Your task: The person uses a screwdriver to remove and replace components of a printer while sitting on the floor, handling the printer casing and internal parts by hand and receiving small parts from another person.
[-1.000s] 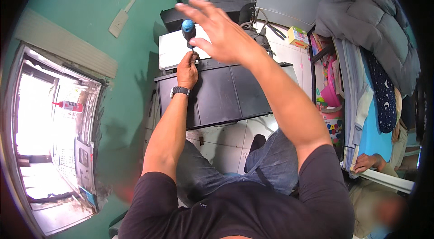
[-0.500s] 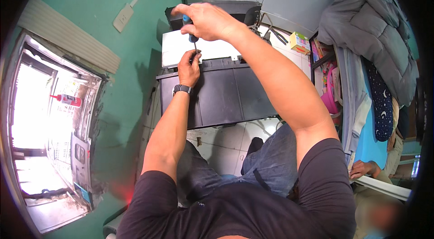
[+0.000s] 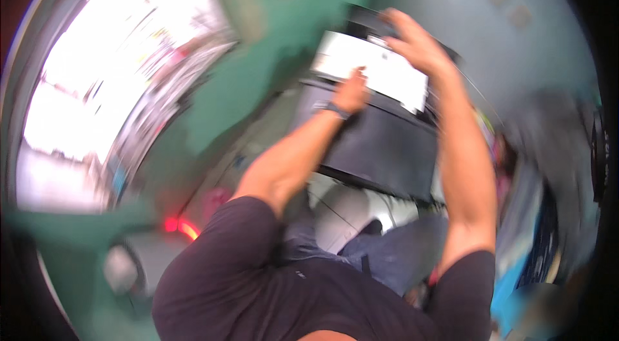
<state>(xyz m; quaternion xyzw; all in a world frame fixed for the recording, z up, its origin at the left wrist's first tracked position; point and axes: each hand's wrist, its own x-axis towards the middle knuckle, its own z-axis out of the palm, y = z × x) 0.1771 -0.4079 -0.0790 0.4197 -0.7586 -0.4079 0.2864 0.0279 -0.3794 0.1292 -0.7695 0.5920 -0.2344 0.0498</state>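
Two bare hands are reaching over a dark-and-white unit, its black panel (image 3: pixel 387 147) lying on the near side of the left hand and its white panel (image 3: pixel 396 76) stretching beneath and between both. The left hand (image 3: pixel 352 92) is lying over the seam between these panels, its fingers pointing away from the body; blur is hiding whether they are pinching anything, so I cannot tell. A dark watch (image 3: pixel 336 109) is circling that wrist. The right hand (image 3: pixel 422 50) is bending over the white panel's far edge, farther out than the left, thumb and fingers standing apart; whether it is grasping something I cannot tell. Just beyond its fingertips, a black part (image 3: pixel 362 18) is edging the white panel. A green wall (image 3: pixel 225 109) is rising left of the left hand, grey cloth (image 3: pixel 548 128) is hanging well right of the right forearm, and floor tiles (image 3: pixel 332 209) are showing below both hands, nearer the body.
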